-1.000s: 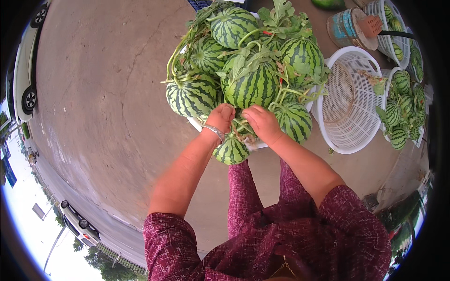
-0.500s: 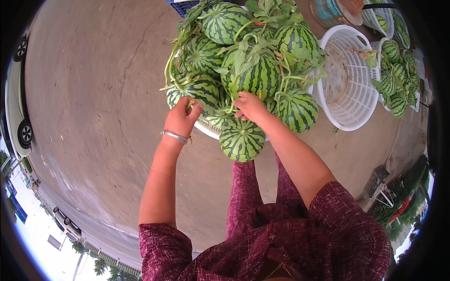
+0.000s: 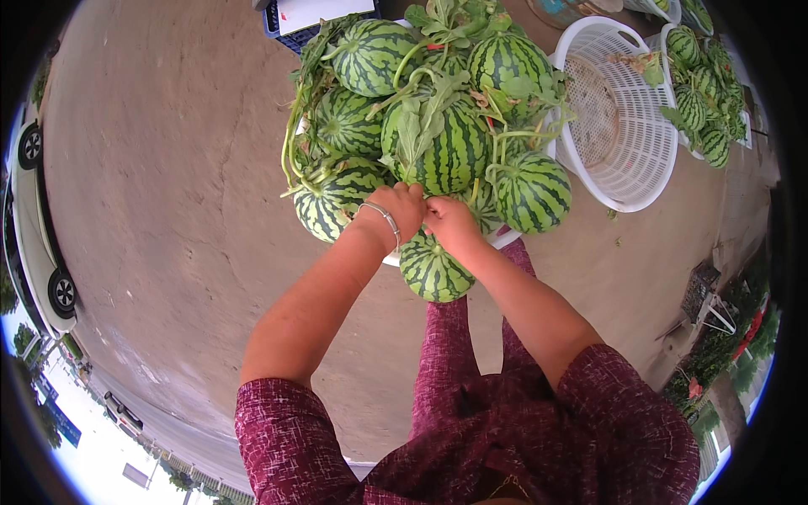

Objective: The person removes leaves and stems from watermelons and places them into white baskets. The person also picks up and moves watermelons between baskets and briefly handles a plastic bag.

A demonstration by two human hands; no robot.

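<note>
My left hand (image 3: 396,210), with a silver bracelet at the wrist, is closed over the near side of a heap of striped watermelons. Its fingertips meet those of my right hand (image 3: 449,224), which is closed in a pinch. Whatever sits between the fingers, perhaps a stem, is hidden. Just below both hands is a small watermelon (image 3: 436,271) at the heap's near edge. A large watermelon (image 3: 444,150) with leaves on top lies right behind them. Another watermelon (image 3: 332,206) rests to the left, and one more watermelon (image 3: 534,195) to the right. Vines and leaves trail over the heap.
Beneath the heap a white basket rim (image 3: 391,259) shows. A white slatted basket (image 3: 623,126) stands at the right, with smaller watermelons (image 3: 694,109) beyond it. Behind the heap is a blue crate (image 3: 295,38). A car (image 3: 38,227) is parked far left.
My left hand has moved right, from the left watermelon to my right hand, and its fingers now meet the right's. The right hand's fingers have closed together. The view has shifted slightly.
</note>
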